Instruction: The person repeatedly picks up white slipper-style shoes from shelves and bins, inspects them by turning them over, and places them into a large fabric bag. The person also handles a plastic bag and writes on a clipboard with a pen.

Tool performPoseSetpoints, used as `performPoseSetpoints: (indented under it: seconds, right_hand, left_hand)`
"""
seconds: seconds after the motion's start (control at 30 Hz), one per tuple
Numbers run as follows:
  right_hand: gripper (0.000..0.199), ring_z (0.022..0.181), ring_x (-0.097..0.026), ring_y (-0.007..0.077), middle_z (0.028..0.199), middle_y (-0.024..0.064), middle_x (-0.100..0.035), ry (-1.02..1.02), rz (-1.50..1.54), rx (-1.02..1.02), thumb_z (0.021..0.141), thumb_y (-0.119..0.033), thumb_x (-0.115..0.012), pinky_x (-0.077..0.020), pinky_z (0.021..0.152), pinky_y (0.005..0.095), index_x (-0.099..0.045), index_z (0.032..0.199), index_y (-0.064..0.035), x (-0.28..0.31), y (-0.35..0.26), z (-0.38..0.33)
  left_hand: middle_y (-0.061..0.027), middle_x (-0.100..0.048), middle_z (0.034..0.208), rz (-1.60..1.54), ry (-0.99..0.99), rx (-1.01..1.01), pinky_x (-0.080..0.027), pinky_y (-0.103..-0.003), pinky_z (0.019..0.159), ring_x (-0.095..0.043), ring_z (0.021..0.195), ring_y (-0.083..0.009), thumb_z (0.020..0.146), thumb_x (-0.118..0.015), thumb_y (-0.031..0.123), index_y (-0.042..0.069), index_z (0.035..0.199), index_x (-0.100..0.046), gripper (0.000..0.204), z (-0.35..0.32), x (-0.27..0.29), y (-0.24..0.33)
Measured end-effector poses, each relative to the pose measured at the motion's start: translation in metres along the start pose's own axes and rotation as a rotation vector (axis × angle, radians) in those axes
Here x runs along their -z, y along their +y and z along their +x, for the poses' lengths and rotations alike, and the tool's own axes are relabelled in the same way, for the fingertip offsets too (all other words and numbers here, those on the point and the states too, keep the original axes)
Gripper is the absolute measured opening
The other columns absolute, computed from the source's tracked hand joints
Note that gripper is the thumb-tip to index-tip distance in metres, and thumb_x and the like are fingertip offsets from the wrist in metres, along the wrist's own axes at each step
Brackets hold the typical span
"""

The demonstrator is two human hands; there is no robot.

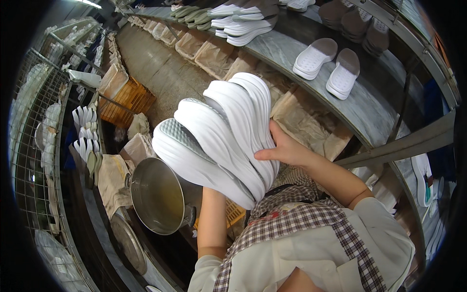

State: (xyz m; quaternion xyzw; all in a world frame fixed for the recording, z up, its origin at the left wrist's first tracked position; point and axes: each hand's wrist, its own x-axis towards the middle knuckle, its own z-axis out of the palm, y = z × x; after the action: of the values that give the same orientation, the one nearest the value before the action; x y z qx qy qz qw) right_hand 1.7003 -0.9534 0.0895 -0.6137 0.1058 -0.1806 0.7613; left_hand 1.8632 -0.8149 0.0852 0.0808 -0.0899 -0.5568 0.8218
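Clasping fanned white shoe soles at their right side with right hand, thumb outstretched. Holding left hand hidden behind them; cannot tell its spread.

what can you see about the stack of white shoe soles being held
The stack of white shoe soles is several thick pieces, fanned out and overlapping. Long wavy grooves run along their side walls, and the material looks like moulded foam. The leftmost piece shows a greyish, bumpy textured face. The stack is tilted, held up in front of the checked apron. The right hand grips its right side; the left forearm reaches behind its lower part, where the left hand is hidden.
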Motion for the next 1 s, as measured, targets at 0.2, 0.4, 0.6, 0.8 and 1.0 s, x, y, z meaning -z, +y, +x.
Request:
performPoseSetpoints:
  seconds: [0.2, 0.4, 0.6, 0.8, 1.0]
  right_hand:
    - [0.104, 0.128, -0.031, 0.0274, 0.137, 0.0175, -0.032, 0.026, -0.181, 0.054, 0.063, -0.026, -0.081, -0.0259, 0.105, 0.0381, -0.014, 0.138, 0.0007, 0.02, 0.005, 0.008]
    - [0.102, 0.129, -0.03, 0.029, 0.138, 0.0172, -0.031, -0.015, -0.57, 0.017, 0.06, -0.018, -0.081, -0.0254, 0.106, 0.0386, -0.017, 0.138, -0.0042, 0.04, -0.009, 0.015]
    - [0.081, 0.121, -0.038, 0.0304, 0.132, 0.0141, -0.04, -0.12, -0.854, 0.746, 0.065, -0.013, -0.076, -0.0311, 0.104, 0.0392, -0.033, 0.134, -0.0112, 0.05, -0.024, 0.036]
    - [0.038, 0.117, -0.046, 0.025, 0.132, 0.0119, -0.045, -0.31, -0.719, 0.363, 0.083, -0.007, -0.054, -0.0365, 0.1, 0.0352, -0.051, 0.121, -0.0073, 0.065, -0.051, 0.017]
    - [0.048, 0.122, -0.036, 0.0163, 0.139, 0.0125, -0.033, -0.208, 0.153, -0.119, 0.081, -0.024, -0.06, -0.0329, 0.099, 0.0299, -0.038, 0.119, -0.0038, 0.049, -0.003, 0.002]
  left_hand:
    - [-0.0222, -0.05, 0.122, 0.038, 0.033, -0.002, -0.045, -0.042, 0.092, -0.052, 0.109, -0.032, 0.083, -0.05, 0.025, -0.004, 0.129, -0.037, 0.056, -0.01, 0.008, 0.0]
    - [-0.0225, -0.05, 0.121, 0.003, 0.079, 0.018, -0.045, -0.042, 0.092, -0.052, 0.109, -0.0322, 0.082, -0.05, 0.025, -0.004, 0.129, -0.037, 0.057, -0.03, 0.022, -0.015]
    - [-0.0227, -0.05, 0.121, -0.121, 0.117, 0.057, -0.045, -0.042, 0.092, -0.052, 0.109, -0.0325, 0.081, -0.05, 0.025, -0.004, 0.13, -0.036, 0.059, -0.051, 0.036, -0.051]
    - [-0.023, -0.05, 0.121, -0.095, 0.147, -0.022, -0.045, -0.043, 0.092, -0.052, 0.109, -0.0327, 0.08, -0.051, 0.026, -0.004, 0.13, -0.036, 0.06, -0.046, 0.042, -0.032]
    - [-0.0209, -0.054, 0.112, 0.263, 0.151, 0.07, -0.048, -0.04, 0.084, -0.057, 0.099, -0.0311, 0.071, -0.057, 0.019, -0.006, 0.126, -0.037, 0.064, -0.042, 0.031, -0.008]
